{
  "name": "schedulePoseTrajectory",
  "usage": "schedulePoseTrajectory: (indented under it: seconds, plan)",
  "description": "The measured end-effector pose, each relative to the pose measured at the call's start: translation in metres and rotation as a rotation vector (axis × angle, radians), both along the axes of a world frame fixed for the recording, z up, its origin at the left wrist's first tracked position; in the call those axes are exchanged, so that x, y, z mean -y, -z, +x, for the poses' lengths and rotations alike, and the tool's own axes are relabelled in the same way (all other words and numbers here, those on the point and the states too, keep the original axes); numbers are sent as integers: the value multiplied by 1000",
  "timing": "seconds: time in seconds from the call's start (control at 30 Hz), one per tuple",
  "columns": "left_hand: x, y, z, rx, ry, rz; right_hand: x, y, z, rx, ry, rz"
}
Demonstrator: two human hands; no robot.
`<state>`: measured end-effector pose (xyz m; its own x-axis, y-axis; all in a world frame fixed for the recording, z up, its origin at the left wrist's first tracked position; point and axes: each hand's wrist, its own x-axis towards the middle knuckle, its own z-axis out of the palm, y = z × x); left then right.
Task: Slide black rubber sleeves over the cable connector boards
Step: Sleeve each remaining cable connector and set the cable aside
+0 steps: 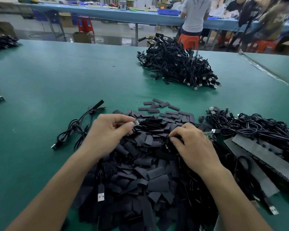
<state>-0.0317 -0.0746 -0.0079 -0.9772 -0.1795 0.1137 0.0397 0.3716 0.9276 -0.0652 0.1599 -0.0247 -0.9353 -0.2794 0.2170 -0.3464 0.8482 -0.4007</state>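
Note:
A big heap of flat black rubber sleeves (140,164) covers the green table (57,77) in front of me. My left hand (108,130) hovers over the heap's left side and pinches a small green connector board (136,122) between thumb and fingers. My right hand (190,144) lies on the heap's right side with its fingers curled down among the sleeves; what they hold is hidden. Another green board (209,135) pokes out just right of that hand. A cable's USB plug (100,195) lies on the sleeves near my left forearm.
A tangle of black cables (250,129) lies at the right, with grey flat strips (265,157) over it. A large pile of cables (178,64) sits farther back. Two finished cables (77,127) lie at left. People work at a blue bench (140,15) behind.

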Motion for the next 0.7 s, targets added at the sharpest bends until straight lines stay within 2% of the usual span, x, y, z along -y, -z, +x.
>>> schedulePoseTrajectory:
  seconds: [0.13, 0.27, 0.4, 0.47, 0.7]
  plan:
    - [-7, 10, 0, -34, -21, -131, -2, -4, -3, -56, 21, -118]
    - [-13, 11, 2, -110, 5, -119, -4, -17, -5, -31, 24, -309]
    - [-19, 11, 5, -110, 78, -73, 0, -30, 1, 230, -61, -734]
    - [-22, 13, 6, -92, 97, -72, 4, -31, 4, 331, -109, -852]
    - [-31, 8, 9, -61, 158, 28, 18, -24, 9, 323, -178, -877]
